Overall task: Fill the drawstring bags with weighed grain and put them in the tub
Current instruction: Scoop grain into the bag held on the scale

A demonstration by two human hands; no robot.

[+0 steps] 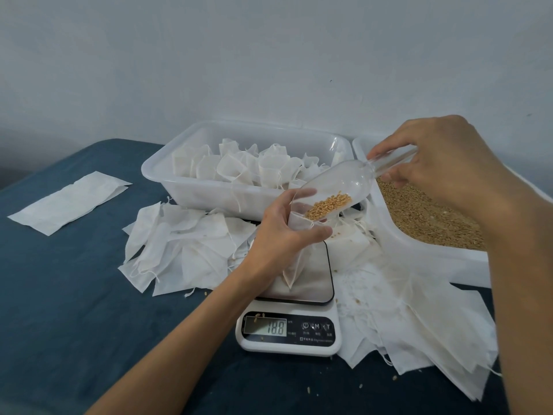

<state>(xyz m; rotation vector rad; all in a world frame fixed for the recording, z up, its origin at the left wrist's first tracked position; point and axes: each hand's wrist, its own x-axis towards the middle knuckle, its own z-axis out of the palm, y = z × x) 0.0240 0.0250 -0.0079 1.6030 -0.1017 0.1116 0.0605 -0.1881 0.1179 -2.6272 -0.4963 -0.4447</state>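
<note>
My left hand (282,227) grips the open mouth of a white drawstring bag (294,265) that stands on the steel platform of a kitchen scale (311,283). The scale's display (265,327) reads 18.8. My right hand (434,163) holds the handle of a clear plastic scoop (344,187), tilted down so its lip with golden grain (328,205) sits at the bag's mouth. A white tub (191,187) behind the scale holds several filled bags. To the right, a second white tub (398,244) holds loose grain (425,217).
Heaps of empty white bags lie left of the scale (185,250) and to its right (425,324). A flat stack of bags (68,202) lies far left on the dark blue cloth (74,310). A few stray grains lie around the scale. A wall stands behind the tubs.
</note>
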